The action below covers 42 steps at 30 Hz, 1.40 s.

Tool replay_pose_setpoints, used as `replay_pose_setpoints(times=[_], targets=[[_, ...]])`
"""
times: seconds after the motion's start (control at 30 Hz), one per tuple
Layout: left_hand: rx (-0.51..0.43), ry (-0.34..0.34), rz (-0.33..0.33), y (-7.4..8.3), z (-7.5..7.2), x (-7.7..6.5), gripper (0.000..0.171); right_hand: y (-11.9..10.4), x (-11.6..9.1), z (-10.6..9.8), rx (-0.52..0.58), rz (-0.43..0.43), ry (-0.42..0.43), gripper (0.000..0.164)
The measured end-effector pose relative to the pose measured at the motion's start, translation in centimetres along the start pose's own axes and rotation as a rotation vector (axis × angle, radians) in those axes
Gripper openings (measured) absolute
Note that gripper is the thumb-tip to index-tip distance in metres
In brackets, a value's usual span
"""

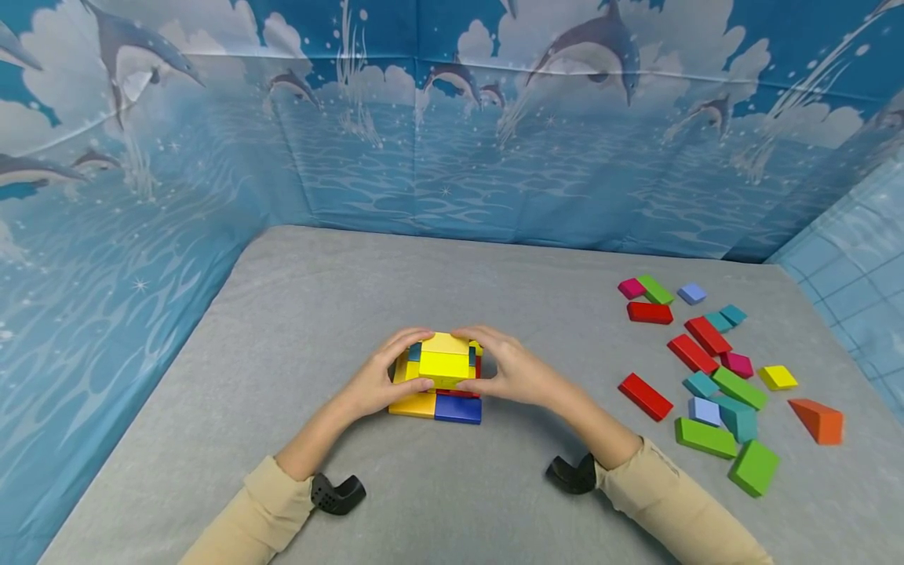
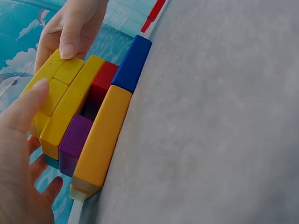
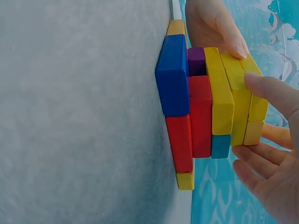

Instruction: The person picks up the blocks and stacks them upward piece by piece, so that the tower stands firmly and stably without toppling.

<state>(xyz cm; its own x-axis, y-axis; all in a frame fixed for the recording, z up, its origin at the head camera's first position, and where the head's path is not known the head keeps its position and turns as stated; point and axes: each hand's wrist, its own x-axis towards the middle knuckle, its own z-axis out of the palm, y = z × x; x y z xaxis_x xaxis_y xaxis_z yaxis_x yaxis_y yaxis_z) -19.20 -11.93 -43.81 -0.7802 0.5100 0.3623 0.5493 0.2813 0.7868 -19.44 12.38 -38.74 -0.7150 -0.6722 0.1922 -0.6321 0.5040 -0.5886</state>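
Note:
A layered stack of wooden blocks stands on the grey cloth, with a yellow block (image 1: 444, 365) at its top. My left hand (image 1: 370, 382) holds the left end of the top yellow blocks, thumb on the near face and fingers round behind. At the right end, my right hand (image 1: 520, 372) grips them the same way. Beneath lie a purple block (image 2: 75, 137), a red block (image 3: 201, 116) and teal blocks (image 3: 220, 146). The bottom layer shows an orange-yellow block (image 1: 413, 406) beside a blue block (image 1: 458, 409). The stack's far side is mostly hidden.
Loose blocks lie scattered to the right, among them a red block (image 1: 646, 396), a green block (image 1: 754, 468), a teal block (image 1: 738, 417) and an orange wedge (image 1: 818, 421). A dolphin-printed curtain (image 1: 452, 157) walls off the grey cloth (image 1: 282, 298) at the back and sides.

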Motion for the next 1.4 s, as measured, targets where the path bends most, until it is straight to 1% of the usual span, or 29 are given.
replay_pose_setpoints(times=[0.13,0.23,0.37,0.47,0.57,0.63,0.7,0.83,0.87,0.93,1.03,1.1,1.23,1.37,1.4], targets=[[0.000,0.001,-0.014,0.0,0.0,0.0,0.060,0.1,-0.4,-0.5,0.012,0.013,0.006,0.069],[0.009,0.000,-0.033,0.0,0.0,0.0,0.060,0.5,-1.7,-1.7,0.025,0.048,0.053,0.070],[0.020,0.004,-0.044,0.1,0.1,0.0,0.059,1.9,-5.0,-4.0,-0.006,0.088,0.183,0.067],[0.019,0.012,-0.041,0.1,0.2,0.0,0.059,3.6,-8.1,-5.3,-0.080,0.096,0.280,0.068],[0.014,0.014,-0.041,0.1,0.2,0.0,0.060,5.0,-11.2,-6.1,-0.157,0.127,0.337,0.069],[0.014,0.013,-0.046,0.1,0.2,0.0,0.060,5.5,-13.0,-6.4,-0.190,0.166,0.346,0.067],[0.012,0.011,-0.052,0.1,0.2,0.0,0.060,5.8,-14.7,-6.6,-0.212,0.208,0.337,0.064],[0.005,0.016,-0.067,0.4,0.3,0.1,0.061,6.1,-16.9,-6.7,-0.245,0.322,0.300,0.056],[0.001,0.015,-0.071,0.6,0.3,0.1,0.060,6.1,-17.3,-6.8,-0.251,0.357,0.289,0.055],[-0.001,0.011,-0.076,1.7,0.1,0.2,0.059,6.2,-17.9,-6.9,-0.258,0.431,0.261,0.053],[-0.004,0.000,-0.084,3.3,-0.2,0.2,0.057,6.5,-18.6,-7.2,-0.266,0.506,0.218,0.054],[0.001,-0.003,-0.083,4.1,-0.5,0.2,0.056,6.7,-18.9,-7.2,-0.270,0.516,0.204,0.053],[-0.002,-0.002,-0.088,4.4,-0.6,0.2,0.055,7.0,-19.1,-7.1,-0.293,0.493,0.228,0.052],[-0.008,-0.002,-0.093,4.2,-0.5,0.2,0.056,6.6,-18.7,-7.1,-0.285,0.485,0.254,0.047],[-0.010,0.001,-0.091,3.8,-0.4,0.2,0.056,6.5,-18.4,-7.1,-0.279,0.480,0.258,0.045]])
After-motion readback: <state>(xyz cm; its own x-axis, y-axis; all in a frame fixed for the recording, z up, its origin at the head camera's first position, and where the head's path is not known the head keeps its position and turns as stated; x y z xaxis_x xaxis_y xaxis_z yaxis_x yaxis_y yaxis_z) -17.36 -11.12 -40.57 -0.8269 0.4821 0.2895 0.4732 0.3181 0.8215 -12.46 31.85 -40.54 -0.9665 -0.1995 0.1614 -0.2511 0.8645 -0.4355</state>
